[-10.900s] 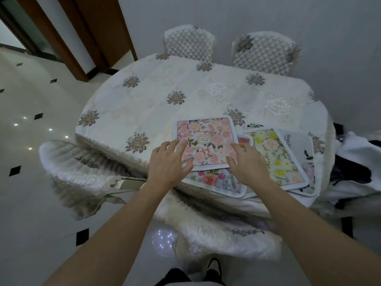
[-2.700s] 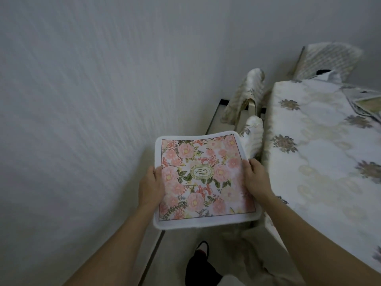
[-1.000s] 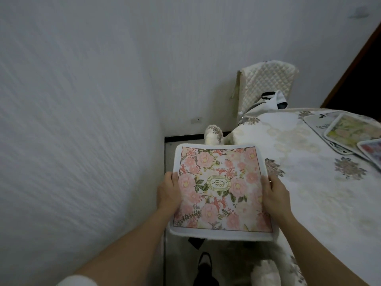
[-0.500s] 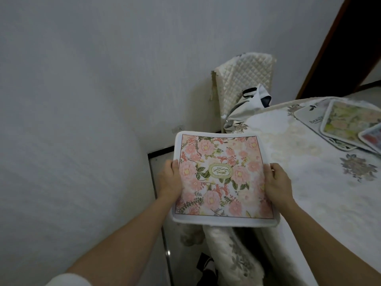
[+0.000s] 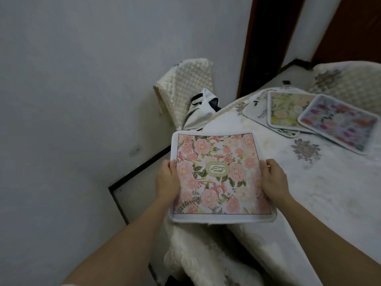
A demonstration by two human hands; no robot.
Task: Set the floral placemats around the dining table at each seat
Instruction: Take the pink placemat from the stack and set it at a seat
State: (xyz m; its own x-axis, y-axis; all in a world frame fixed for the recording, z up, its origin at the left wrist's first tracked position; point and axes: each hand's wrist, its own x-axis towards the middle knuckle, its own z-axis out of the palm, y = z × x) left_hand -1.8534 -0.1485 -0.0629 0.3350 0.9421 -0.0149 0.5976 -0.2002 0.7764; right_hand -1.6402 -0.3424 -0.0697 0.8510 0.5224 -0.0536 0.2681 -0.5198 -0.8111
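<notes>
Two grips clamp one mat: the left hand (image 5: 167, 182) curls round the nine o'clock edge of the pink floral placemat (image 5: 220, 176), the right hand (image 5: 273, 180) round its three o'clock edge, thumbs on top; the mat sits level over the table (image 5: 329, 193) rim, though contact with the cloth cannot be told; three more placemats (image 5: 286, 112) lie overlapped on the cloth at two o'clock; a quilted chair (image 5: 189, 83) bearing a black-and-white bag (image 5: 202, 112) stands at twelve o'clock, by the wall (image 5: 82, 100).
</notes>
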